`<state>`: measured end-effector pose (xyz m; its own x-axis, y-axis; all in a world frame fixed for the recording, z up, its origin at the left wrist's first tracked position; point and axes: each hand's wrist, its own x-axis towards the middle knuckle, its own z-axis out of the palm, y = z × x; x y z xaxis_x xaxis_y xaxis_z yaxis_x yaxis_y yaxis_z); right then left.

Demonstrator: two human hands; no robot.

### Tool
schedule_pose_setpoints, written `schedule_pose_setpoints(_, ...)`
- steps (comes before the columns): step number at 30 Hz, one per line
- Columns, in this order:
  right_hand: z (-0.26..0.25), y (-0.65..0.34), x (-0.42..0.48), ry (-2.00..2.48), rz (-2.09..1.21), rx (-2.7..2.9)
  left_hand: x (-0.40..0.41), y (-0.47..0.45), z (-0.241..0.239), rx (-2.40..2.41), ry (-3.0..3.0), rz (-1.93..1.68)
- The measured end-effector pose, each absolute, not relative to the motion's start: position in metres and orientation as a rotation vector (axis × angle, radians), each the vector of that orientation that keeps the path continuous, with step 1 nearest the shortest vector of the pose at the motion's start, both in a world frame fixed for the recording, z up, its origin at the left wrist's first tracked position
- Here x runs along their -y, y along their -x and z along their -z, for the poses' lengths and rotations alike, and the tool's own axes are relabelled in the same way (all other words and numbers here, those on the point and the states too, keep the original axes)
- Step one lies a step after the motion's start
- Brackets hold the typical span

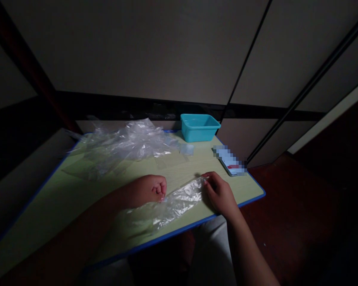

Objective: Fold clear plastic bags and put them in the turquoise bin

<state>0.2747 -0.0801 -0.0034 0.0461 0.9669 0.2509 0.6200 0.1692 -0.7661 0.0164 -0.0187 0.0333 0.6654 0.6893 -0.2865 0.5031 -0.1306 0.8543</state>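
Observation:
A clear plastic bag lies flat and crinkled on the pale green table near its front edge. My left hand is curled into a fist and presses on the bag's left part. My right hand pinches the bag's right end with its fingertips. The bag stretches between the two hands.
A heap of clear plastic bags lies at the back left of the table. A turquoise plastic tub stands at the back edge. A flat rectangular device lies at the right edge. A grey wall rises behind, and the floor to the right is dark.

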Motion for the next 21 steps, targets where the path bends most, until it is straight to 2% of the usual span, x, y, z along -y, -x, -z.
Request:
schedule_pose_setpoints(14, 0.0058, -0.2761, 0.079, 1.529, -0.39, 1.758, 0.0172, -0.0138, -0.0319, -0.934, -1.801, -0.212)
schedule_pose_setpoints(21, 0.0059, -0.2756, 0.0784, 1.606, -0.437, 1.691, 0.0181, -0.0144, -0.0323, -0.934, -1.818, -0.177)
